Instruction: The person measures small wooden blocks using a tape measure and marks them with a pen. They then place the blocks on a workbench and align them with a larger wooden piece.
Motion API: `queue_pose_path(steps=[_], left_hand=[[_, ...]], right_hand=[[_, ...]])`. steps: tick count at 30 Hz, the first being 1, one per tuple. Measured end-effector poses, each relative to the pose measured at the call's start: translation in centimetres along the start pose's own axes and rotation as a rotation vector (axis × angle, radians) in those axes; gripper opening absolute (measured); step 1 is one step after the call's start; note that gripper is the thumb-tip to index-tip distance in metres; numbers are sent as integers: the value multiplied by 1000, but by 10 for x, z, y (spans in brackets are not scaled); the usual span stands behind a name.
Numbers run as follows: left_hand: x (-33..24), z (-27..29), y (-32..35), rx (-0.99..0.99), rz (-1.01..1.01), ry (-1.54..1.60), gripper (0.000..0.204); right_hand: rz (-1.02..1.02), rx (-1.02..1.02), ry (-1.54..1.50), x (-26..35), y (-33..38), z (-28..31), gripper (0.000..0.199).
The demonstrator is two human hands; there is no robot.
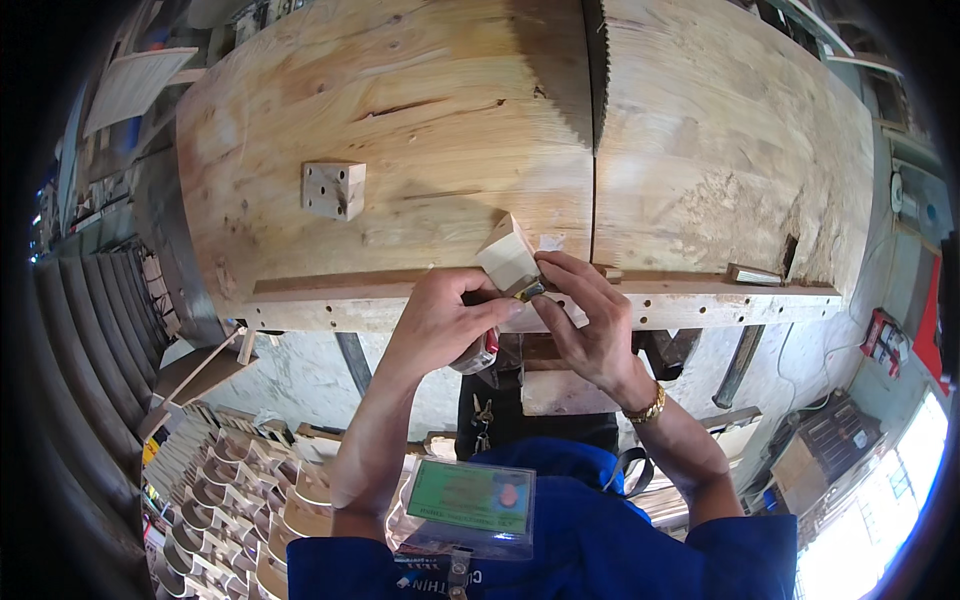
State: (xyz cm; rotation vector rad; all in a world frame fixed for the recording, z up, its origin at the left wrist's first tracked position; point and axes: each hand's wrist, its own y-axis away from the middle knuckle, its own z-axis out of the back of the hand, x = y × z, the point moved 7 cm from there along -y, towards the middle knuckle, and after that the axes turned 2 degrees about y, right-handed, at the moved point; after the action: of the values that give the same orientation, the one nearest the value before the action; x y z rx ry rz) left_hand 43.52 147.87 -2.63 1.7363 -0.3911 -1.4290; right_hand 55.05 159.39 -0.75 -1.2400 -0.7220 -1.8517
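Note:
My left hand (440,320) is closed around a red and silver tape measure (481,353), with its thumb near the yellow tape tip (530,291). My right hand (588,322) pinches a small pale wooden block (508,256) from the right, and its fingers also touch the tape tip. Both hands hold the block just above the front edge of the wooden saw table (400,90). A gold bracelet (648,408) sits on my right wrist.
A toothed band saw blade (597,70) runs down through the table behind the block. A small square block with holes (333,188) lies on the table to the left. Stacks of cut wooden pieces (230,480) fill the lower left. A badge (470,497) hangs at my chest.

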Motion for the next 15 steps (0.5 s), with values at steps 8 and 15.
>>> queue_pose_path(steps=[8, 15], left_hand=[[4, 2, -8, -5, -54, -15, 22], [-5, 0, -5, -43, -415, -110, 25]], right_hand=[[-41, -3, 58, 2, -7, 0, 27], [-258, -91, -124, -15, 5, -2, 20]])
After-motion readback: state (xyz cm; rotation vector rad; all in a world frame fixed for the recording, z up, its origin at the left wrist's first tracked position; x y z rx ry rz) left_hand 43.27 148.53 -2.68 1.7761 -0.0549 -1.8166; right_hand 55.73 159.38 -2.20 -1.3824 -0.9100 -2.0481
